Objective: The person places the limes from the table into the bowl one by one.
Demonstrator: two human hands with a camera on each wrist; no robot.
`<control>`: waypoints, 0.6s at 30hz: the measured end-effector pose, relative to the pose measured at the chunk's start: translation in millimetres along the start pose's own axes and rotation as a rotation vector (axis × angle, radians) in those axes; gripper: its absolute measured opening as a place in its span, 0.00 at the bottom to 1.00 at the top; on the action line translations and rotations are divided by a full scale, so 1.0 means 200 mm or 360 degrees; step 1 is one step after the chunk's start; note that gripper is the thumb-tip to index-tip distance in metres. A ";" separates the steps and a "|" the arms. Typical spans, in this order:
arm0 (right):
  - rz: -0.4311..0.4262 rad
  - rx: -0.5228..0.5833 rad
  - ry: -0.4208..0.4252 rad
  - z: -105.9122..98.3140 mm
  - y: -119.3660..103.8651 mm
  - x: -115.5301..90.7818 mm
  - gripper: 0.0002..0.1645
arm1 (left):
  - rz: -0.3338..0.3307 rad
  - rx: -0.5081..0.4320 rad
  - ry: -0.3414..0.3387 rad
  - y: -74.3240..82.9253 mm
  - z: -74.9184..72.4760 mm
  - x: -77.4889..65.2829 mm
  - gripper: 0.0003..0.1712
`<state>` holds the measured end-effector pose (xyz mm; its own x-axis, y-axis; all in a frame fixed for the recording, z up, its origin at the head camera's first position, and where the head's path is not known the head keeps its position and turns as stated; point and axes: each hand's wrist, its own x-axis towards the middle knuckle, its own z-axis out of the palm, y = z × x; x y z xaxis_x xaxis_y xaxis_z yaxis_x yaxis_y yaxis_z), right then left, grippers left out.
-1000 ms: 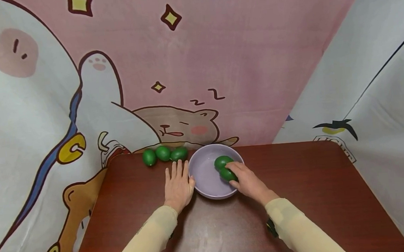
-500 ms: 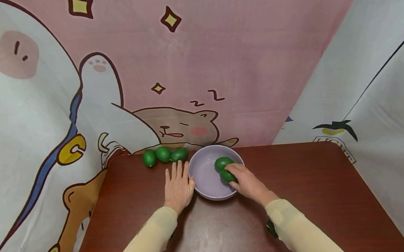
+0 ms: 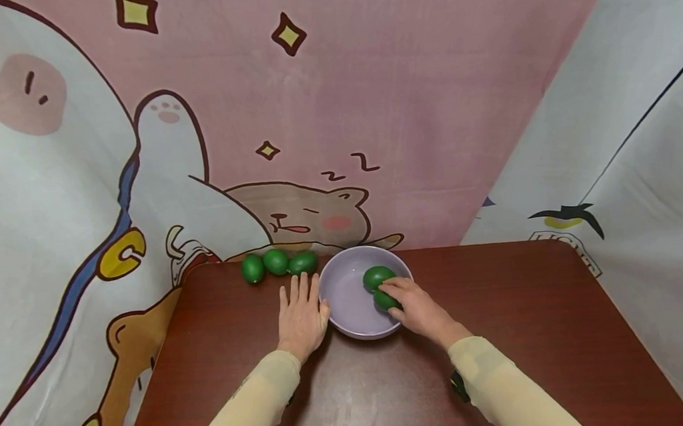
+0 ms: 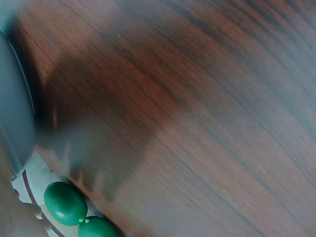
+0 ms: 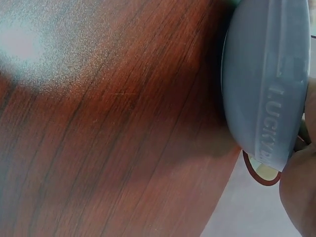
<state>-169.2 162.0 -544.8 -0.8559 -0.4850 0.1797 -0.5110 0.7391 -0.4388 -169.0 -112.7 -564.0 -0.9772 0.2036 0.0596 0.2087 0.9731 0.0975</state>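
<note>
A pale purple bowl (image 3: 347, 306) stands near the back edge of the table. My right hand (image 3: 418, 306) reaches over its right rim, fingers and thumb curled round a green lime (image 3: 386, 300) inside. Just behind that one, a second lime (image 3: 378, 277) lies in the bowl. My left hand (image 3: 301, 316) lies with straight fingers left of the bowl, its thumb right at the rim. Beyond its fingertips, three more limes (image 3: 276, 261) sit in a row along the back edge. In the right wrist view, the bowl's side (image 5: 261, 84) hides most of the held lime.
The brown wooden table (image 3: 509, 353) ends at a cartoon-printed cloth (image 3: 429, 99) hanging behind it. Raised letters run along the bowl's outside in the right wrist view.
The held lime has shifted very slightly in my right hand, with more of it behind the fingers. My left hand, the bowl and the row of limes stay put.
</note>
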 end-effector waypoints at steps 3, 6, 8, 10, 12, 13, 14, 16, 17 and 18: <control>0.0012 -0.0032 -0.0032 -0.01 0.00 0.00 0.30 | 0.0008 -0.0011 0.0018 0.00 0.00 0.00 0.36; 0.0032 -0.0043 -0.0057 -0.01 0.00 0.00 0.30 | 0.0017 -0.0027 0.0033 0.00 0.01 0.00 0.37; 0.0040 -0.0048 -0.0064 -0.01 0.00 0.00 0.30 | 0.0022 -0.0041 0.0049 0.00 0.01 0.00 0.37; 0.0045 -0.0051 -0.0067 -0.01 -0.01 0.00 0.30 | 0.0026 -0.0046 0.0061 -0.01 0.02 0.00 0.36; 0.0042 -0.0062 -0.0067 -0.01 -0.01 0.00 0.29 | 0.0026 -0.0043 0.0066 -0.01 0.02 0.00 0.36; 0.0041 -0.0067 -0.0069 -0.01 -0.01 0.00 0.29 | 0.0025 -0.0040 0.0064 -0.01 0.02 0.00 0.36; 0.0040 -0.0072 -0.0071 -0.01 -0.01 0.01 0.29 | 0.0023 -0.0031 0.0056 0.00 0.02 0.00 0.36; 0.0039 -0.0077 -0.0073 -0.01 -0.01 0.01 0.28 | 0.0017 -0.0013 0.0037 0.00 0.01 0.00 0.36; 0.0041 -0.0077 -0.0078 -0.01 -0.01 0.01 0.28 | 0.0015 -0.0007 0.0032 0.00 0.01 0.00 0.36; 0.0050 -0.0072 -0.0086 -0.01 -0.01 0.01 0.28 | 0.0013 0.0000 0.0025 0.00 0.01 0.00 0.36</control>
<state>-169.4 160.1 -542.0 -0.8666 -0.4849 0.1180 -0.4880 0.7741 -0.4033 -168.2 -112.8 -565.2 -0.9747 0.2100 0.0760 0.2168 0.9714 0.0969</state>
